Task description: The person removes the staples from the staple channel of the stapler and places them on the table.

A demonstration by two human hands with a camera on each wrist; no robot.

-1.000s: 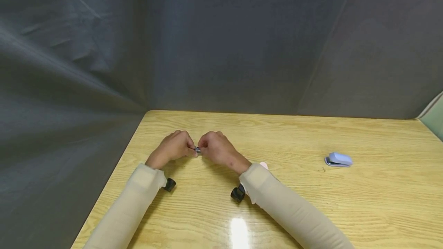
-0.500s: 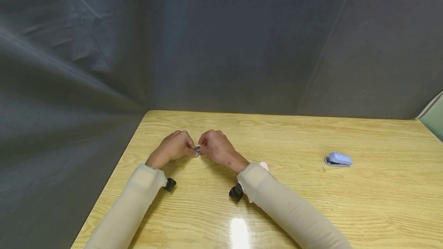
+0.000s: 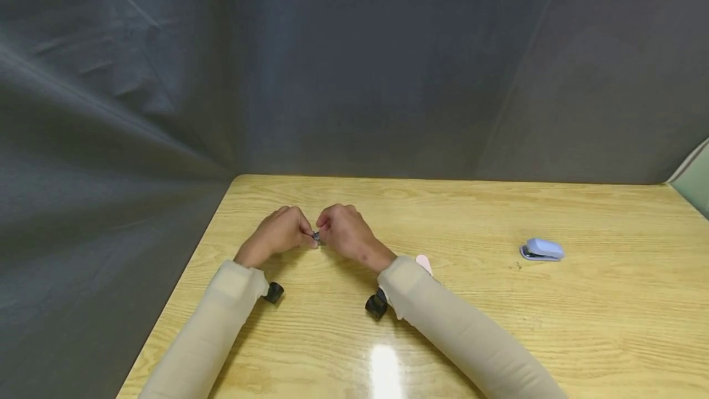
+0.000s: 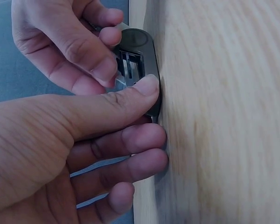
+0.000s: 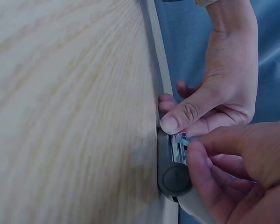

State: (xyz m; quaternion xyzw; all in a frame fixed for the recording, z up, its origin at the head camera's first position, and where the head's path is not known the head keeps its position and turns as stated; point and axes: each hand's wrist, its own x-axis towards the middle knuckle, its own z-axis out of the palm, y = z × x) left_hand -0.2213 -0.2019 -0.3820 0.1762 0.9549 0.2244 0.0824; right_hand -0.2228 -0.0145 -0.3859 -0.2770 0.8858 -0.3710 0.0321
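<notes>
A small dark grey device (image 4: 151,51) with a round disc at one end and a metal channel along its middle stands on edge close to the tabletop (image 3: 310,337). My left hand (image 3: 279,231) grips one end, thumb pressed over the top and fingers bent below. At the channel, my right hand (image 3: 346,233) has its thumb and curled fingertips drawn together, pinching at the device's side. The metal channel (image 5: 178,149) shows between the two hands in the right wrist view. A pale part sticks out beyond the disc; the right fingers hide some of the device.
A light blue stapler (image 3: 543,249) lies on the right side of the wooden table. A pale pink rounded piece (image 3: 423,262) shows beside the right sleeve (image 3: 443,313), partly covered by it. Dark sheeting (image 3: 360,66) hangs behind the table and along its left.
Both hands stay together at the device, with only small finger shifts. The right forearm has eased slightly left, and the head view has tipped a little.
</notes>
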